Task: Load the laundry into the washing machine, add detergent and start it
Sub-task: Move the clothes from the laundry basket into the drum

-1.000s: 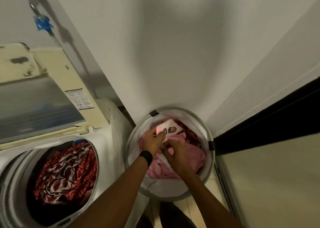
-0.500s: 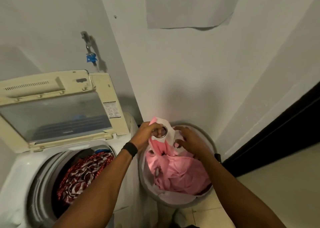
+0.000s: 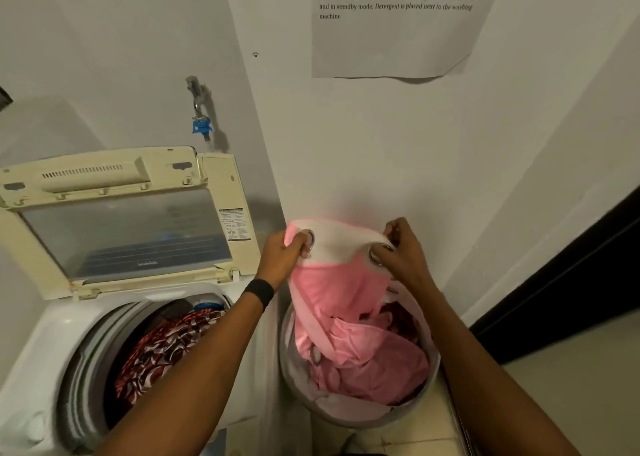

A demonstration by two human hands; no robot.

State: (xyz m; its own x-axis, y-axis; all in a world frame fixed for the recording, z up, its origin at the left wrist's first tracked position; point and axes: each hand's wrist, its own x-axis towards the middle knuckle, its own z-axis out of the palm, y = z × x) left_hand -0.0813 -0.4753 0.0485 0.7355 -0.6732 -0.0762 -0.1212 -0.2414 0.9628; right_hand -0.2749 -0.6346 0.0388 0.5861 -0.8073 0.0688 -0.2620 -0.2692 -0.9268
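A pink curtain [image 3: 341, 282] with a white top band and metal eyelets hangs partly lifted above the round white laundry basket [image 3: 353, 412]. My left hand [image 3: 282, 256] grips its left upper corner at an eyelet. My right hand [image 3: 401, 251] pinches the band at another eyelet. The curtain's lower part still lies bunched in the basket over some red cloth. To the left stands the top-loading washing machine [image 3: 45, 338], with its lid [image 3: 124, 220] raised. A red and white patterned cloth [image 3: 162, 348] lies in its drum.
A white wall rises right behind the basket, with a printed paper sheet [image 3: 398, 23] taped high up. A water tap [image 3: 199, 109] with a blue fitting sticks out above the machine. A dark door frame [image 3: 571, 275] runs along the right, above the tiled floor [image 3: 588, 386].
Both hands have raised the curtain's white band out of the basket and spread it apart between them. The view has tilted upward, showing more wall and the paper sheet.
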